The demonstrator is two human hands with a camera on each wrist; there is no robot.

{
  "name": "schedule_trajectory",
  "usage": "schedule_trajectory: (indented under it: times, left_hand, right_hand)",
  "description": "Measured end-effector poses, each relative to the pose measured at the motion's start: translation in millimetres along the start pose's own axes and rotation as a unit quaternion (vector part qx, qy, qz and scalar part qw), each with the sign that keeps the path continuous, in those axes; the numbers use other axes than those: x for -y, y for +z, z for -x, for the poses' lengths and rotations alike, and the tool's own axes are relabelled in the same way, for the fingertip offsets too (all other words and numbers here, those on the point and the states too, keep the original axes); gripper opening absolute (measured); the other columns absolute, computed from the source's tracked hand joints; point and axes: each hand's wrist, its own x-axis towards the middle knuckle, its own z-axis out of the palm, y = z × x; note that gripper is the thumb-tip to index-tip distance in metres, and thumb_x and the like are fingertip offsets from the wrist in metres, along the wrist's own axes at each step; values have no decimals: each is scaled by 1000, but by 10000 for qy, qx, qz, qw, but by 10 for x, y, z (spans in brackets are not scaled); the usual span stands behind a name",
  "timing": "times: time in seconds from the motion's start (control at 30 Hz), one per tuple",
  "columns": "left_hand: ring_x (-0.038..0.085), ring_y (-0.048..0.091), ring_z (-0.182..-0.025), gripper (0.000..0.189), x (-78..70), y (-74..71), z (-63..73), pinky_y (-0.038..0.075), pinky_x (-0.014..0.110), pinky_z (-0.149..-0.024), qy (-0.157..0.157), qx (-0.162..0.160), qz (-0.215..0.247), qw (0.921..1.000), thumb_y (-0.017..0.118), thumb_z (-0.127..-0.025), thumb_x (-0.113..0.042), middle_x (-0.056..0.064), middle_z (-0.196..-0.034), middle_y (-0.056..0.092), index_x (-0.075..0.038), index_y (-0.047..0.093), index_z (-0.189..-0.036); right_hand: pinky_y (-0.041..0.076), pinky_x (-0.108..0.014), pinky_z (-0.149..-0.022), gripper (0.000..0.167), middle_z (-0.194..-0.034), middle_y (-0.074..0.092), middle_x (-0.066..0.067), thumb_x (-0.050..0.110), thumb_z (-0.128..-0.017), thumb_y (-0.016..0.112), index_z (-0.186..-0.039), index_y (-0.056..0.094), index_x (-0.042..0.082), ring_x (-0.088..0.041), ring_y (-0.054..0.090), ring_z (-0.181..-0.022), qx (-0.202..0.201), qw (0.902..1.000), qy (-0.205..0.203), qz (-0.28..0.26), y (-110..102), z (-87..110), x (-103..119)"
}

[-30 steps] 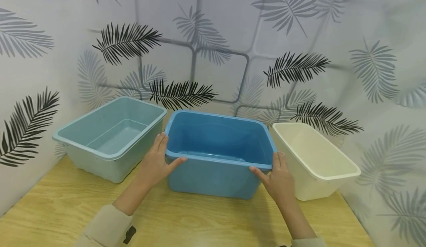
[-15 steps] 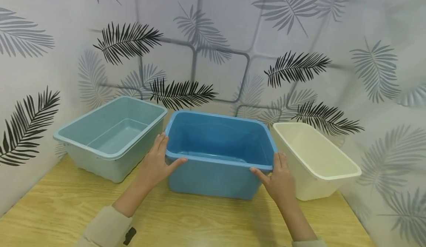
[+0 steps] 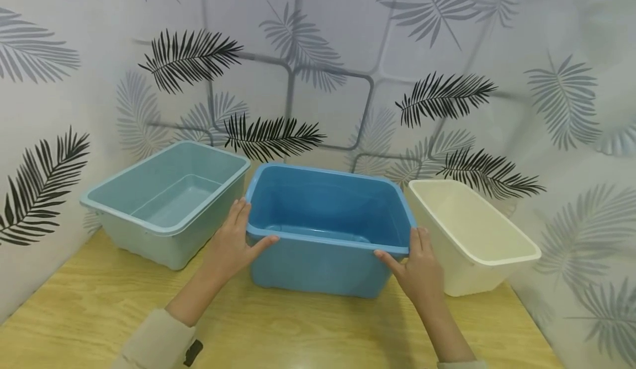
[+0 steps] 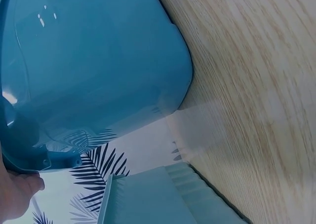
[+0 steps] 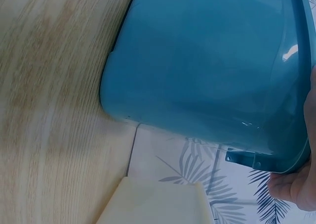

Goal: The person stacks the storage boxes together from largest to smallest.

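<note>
A blue plastic tub [image 3: 318, 264] stands in the middle of the wooden table in the head view, its inside bare. My left hand [image 3: 232, 244] holds its near left corner, thumb on the front under the rim and fingers along the left side. At the near right corner my right hand [image 3: 419, 269] grips the rim the same way. Both wrist views show the blue tub's outer wall [image 4: 98, 61] close up, with fingertips [image 5: 284, 187] at the rim in the right one. Most of each hand is cut off there.
A pale blue-green tub [image 3: 139, 242] stands to the left and a cream tub [image 3: 472, 278] to the right, close to my right hand. Behind them rises a wall [image 3: 338, 26] with a leaf pattern. The wooden table [image 3: 298, 336] extends toward me.
The wall and side tubs sit slightly higher in the head view now, while the blue tub and both hands keep almost the same place. The grip looks the same.
</note>
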Motion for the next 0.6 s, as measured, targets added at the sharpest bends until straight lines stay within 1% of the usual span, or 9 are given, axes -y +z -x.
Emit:
schedule_trajectory:
  times: [0.17,0.23,0.37,0.6]
  left_hand:
    - [39,30,-136,94,1,-3,2,44,55,-94,6,5,-32,10000,62,-78,-59,26,-145,34,10,37,-135]
    - [39,30,-136,93,5,-2,7,44,54,-94,19,-11,-55,10000,63,-78,-59,26,-144,35,11,38,-135]
    - [39,30,-136,93,-2,-10,19,43,54,-95,23,-22,-55,10000,63,-78,-58,26,-144,35,11,38,-135]
    - [40,33,-135,95,-19,-27,53,47,53,-89,93,-121,-90,9998,59,-78,-63,28,-143,36,11,39,-134]
  right_hand:
    - [53,-52,-61,108,-123,51,-34,80,-75,35,-119,50,-17,-47,55,-108,-232,9997,-122,13,1,4,7]
    - [53,-51,-60,109,-122,51,-34,81,-75,33,-118,50,-17,-46,56,-107,-283,9995,-149,27,3,9,12]
    - [53,-50,-57,108,-123,51,-33,80,-75,35,-119,50,-17,-46,57,-106,-274,9995,-144,39,-3,19,17]
    - [53,-51,-59,108,-124,50,-33,81,-74,38,-121,49,-16,-47,56,-107,-172,9999,-11,-1,-30,42,28]
